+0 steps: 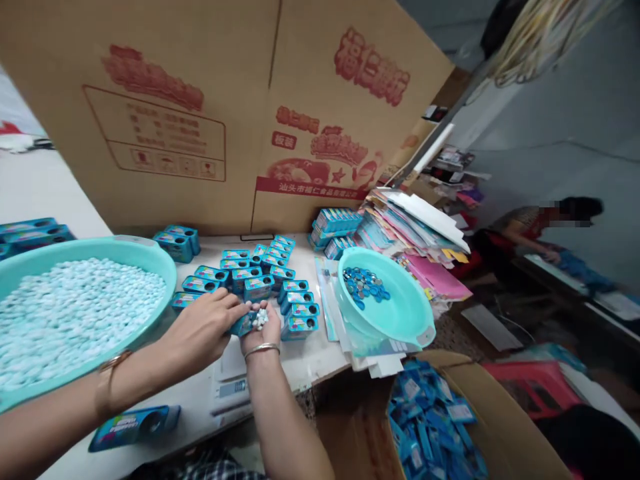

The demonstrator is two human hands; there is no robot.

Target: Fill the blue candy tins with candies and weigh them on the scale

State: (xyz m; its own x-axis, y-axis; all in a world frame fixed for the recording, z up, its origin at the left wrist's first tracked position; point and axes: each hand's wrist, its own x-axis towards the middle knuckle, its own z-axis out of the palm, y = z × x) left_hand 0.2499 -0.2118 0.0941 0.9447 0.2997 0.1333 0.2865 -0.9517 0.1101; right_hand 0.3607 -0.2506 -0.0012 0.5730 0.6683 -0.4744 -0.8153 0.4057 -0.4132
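Observation:
My left hand (213,327) is closed on a small blue box (242,324), which lies tilted over the palm of the other hand. Cupped beneath it, my right hand (271,331) holds a heap of small pale candies (260,319). Part of the box is hidden by my fingers. Just beyond the hands stand several blue boxes (258,288) with round dark openings on top. To the left, a large turquoise basin (167,267) is filled with pale candies (85,313). Below my wrists sits a white digital scale (230,393).
A second turquoise basin (410,317) holds round blue-and-silver pieces (364,285). One blue box (133,427) lies near the front edge. A large carton (220,80) stands behind, and an open carton (493,413) holds many blue boxes. A person (530,223) works at far right.

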